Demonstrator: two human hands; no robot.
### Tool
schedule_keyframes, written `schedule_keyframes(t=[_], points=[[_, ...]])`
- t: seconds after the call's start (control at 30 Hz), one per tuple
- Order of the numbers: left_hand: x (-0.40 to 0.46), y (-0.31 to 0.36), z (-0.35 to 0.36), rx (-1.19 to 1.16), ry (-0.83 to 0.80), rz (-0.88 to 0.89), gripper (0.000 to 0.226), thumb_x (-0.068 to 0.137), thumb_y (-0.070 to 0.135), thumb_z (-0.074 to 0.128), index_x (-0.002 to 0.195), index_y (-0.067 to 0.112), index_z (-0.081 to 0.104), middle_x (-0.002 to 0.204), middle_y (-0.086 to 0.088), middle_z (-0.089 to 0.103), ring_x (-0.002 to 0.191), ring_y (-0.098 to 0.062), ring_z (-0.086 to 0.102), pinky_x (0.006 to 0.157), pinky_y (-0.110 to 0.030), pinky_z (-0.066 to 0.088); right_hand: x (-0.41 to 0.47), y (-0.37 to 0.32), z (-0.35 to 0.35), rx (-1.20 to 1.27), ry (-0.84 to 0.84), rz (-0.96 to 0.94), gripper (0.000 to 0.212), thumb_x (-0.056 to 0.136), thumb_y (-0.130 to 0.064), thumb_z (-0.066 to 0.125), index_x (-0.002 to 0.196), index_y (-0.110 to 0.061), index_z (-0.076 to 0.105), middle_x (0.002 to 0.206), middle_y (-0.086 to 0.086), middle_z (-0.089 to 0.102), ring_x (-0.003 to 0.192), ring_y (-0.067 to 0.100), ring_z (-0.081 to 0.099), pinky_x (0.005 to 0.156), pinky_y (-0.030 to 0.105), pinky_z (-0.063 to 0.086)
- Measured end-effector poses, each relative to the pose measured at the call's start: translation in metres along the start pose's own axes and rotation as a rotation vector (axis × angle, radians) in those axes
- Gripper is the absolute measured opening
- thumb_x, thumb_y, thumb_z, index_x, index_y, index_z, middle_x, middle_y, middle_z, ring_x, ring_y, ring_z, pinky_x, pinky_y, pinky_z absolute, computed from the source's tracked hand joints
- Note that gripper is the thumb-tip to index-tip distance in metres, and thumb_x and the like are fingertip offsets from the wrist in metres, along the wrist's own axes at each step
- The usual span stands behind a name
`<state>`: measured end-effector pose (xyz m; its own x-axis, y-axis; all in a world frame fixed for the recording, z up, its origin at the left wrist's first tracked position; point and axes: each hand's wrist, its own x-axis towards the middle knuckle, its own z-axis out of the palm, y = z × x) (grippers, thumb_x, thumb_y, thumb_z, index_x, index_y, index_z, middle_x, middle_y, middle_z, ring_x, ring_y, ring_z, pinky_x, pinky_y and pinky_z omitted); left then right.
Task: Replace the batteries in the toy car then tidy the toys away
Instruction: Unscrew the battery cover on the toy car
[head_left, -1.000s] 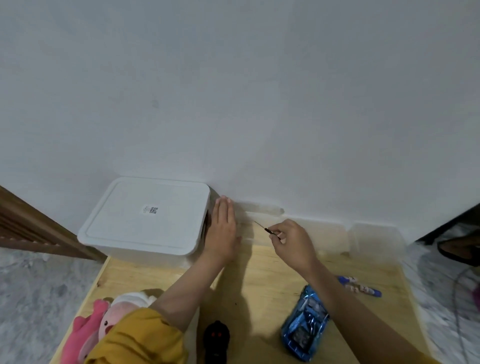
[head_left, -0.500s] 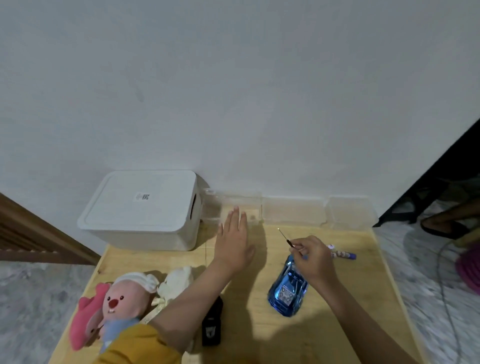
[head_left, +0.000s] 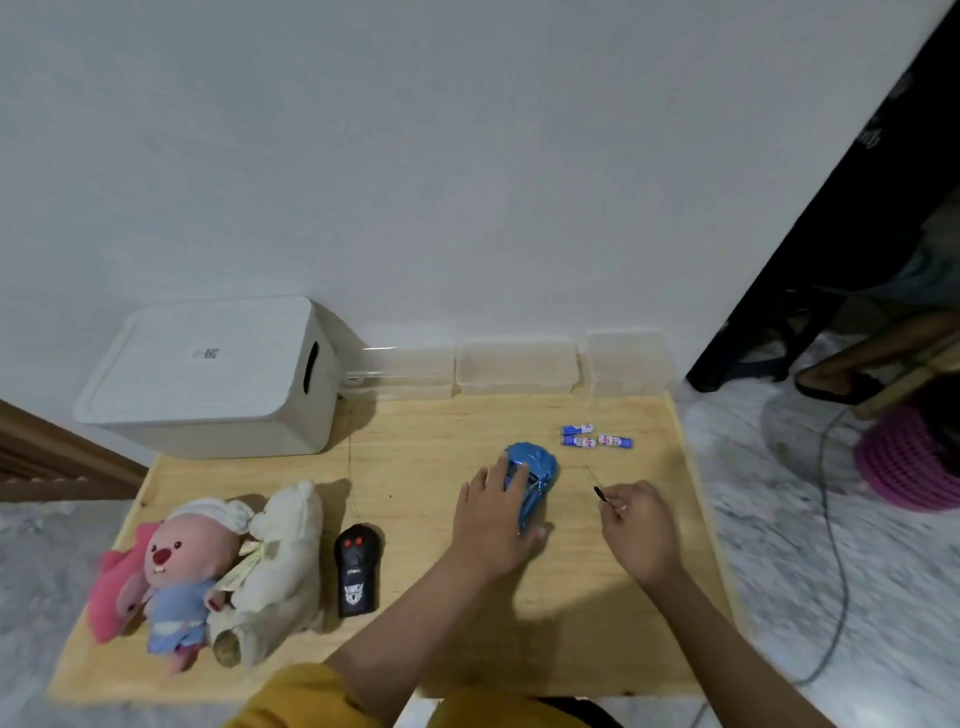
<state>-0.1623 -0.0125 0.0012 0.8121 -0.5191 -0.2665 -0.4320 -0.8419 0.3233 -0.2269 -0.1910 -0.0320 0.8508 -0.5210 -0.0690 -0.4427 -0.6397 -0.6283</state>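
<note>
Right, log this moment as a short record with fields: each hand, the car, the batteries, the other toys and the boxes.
left hand: laid over the blue toy car, fingers fairly straight
right hand: pinches a thin screwdriver, apart from the car
batteries: loose on the wooden table, beyond the car
remote control: black, left of the car
plush toys: lying at the table's left end
white lidded box: closed, back left
clear containers: along the wall
</note>
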Motion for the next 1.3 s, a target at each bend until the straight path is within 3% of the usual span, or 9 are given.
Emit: schedule_keyframes(t=[0.13,0.3,0.47,0.57,0.73,1.0,1.13,1.23,1.3], points=[[-0.004,0.014,0.003,-0.064,0.025,-0.066,0.059,0.093,0.033,0.047,0.148,0.021,0.026,0.159,-0.001,0.010,0.131,-0.029,0.033,0.103,-0.034,0.038,0.002,0.017,-0.003,-0.092,-0.019,-0.016,0.013,0.079,-0.001,0.062,0.085,-0.004,0.073,0.081,0.012,0.060,0.074,0.030,0.060,0.063,0.030,0.043],[0.003,0.010,0.014,-0.036,0.001,-0.114,0.065,0.092,0.018,0.054,0.148,0.027,0.022,0.160,-0.001,0.005,0.134,-0.030,0.030,0.100,-0.035,0.042,0.003,0.025,-0.003,-0.119,-0.038,-0.045,0.016,0.083,-0.004,0.058,0.089,-0.007,0.073,0.082,0.007,0.057,0.075,0.025,0.058,0.061,0.027,0.040],[0.004,0.012,0.015,-0.068,-0.007,-0.214,0.065,0.089,0.019,0.058,0.144,0.032,0.027,0.151,-0.015,0.020,0.130,-0.032,0.034,0.093,-0.038,0.046,0.001,0.031,-0.001,-0.120,-0.029,-0.073,0.017,0.082,-0.004,0.061,0.093,-0.008,0.073,0.079,0.005,0.055,0.073,0.023,0.056,0.060,0.026,0.038],[0.005,0.012,0.017,-0.074,0.021,-0.221,0.063,0.086,0.019,0.060,0.140,0.033,0.030,0.135,-0.011,0.037,0.116,-0.028,0.043,0.083,-0.035,0.050,0.001,0.032,0.000,-0.112,-0.016,-0.084,0.016,0.081,-0.003,0.062,0.093,-0.007,0.073,0.079,0.007,0.057,0.070,0.024,0.057,0.059,0.027,0.040],[0.004,0.014,0.015,-0.158,0.071,-0.244,0.054,0.087,0.026,0.060,0.136,0.033,0.036,0.121,-0.009,0.043,0.103,-0.025,0.048,0.073,-0.031,0.047,0.000,0.032,0.000,-0.070,-0.026,-0.063,0.018,0.083,-0.006,0.061,0.096,-0.008,0.072,0.082,0.005,0.057,0.073,0.021,0.057,0.061,0.028,0.045],[-0.011,0.006,0.015,-0.914,0.263,-0.287,0.039,0.089,0.023,0.064,0.123,0.032,0.047,0.111,0.000,0.060,0.097,-0.012,0.061,0.085,-0.030,0.053,-0.004,0.008,-0.002,0.223,0.047,-0.041,0.021,0.088,-0.003,0.057,0.105,-0.007,0.068,0.087,-0.005,0.050,0.075,-0.002,0.048,0.074,0.017,0.039],[-0.013,0.008,0.010,-1.300,0.175,-0.422,0.032,0.094,0.018,0.058,0.120,0.033,0.047,0.112,-0.006,0.059,0.092,-0.017,0.066,0.073,-0.030,0.057,-0.005,-0.022,0.001,0.417,-0.019,0.012,0.009,0.088,-0.009,0.059,0.093,-0.012,0.067,0.086,-0.005,0.055,0.076,0.002,0.053,0.068,0.012,0.044],[-0.012,0.007,0.006,-1.461,0.130,-0.481,0.029,0.097,0.015,0.053,0.123,0.026,0.048,0.117,-0.007,0.061,0.096,-0.023,0.066,0.080,-0.041,0.056,-0.005,-0.043,0.005,0.534,-0.129,0.081,0.005,0.090,-0.013,0.058,0.087,-0.015,0.062,0.083,-0.006,0.060,0.078,0.007,0.057,0.065,0.009,0.042],[-0.012,0.006,0.002,-1.542,0.110,-0.483,0.029,0.098,0.012,0.050,0.125,0.021,0.047,0.118,-0.008,0.063,0.098,-0.027,0.066,0.086,-0.048,0.054,-0.005,-0.051,0.010,0.605,-0.190,0.140,0.010,0.091,-0.015,0.058,0.082,-0.019,0.058,0.087,-0.001,0.065,0.083,0.013,0.064,0.074,0.021,0.050]])
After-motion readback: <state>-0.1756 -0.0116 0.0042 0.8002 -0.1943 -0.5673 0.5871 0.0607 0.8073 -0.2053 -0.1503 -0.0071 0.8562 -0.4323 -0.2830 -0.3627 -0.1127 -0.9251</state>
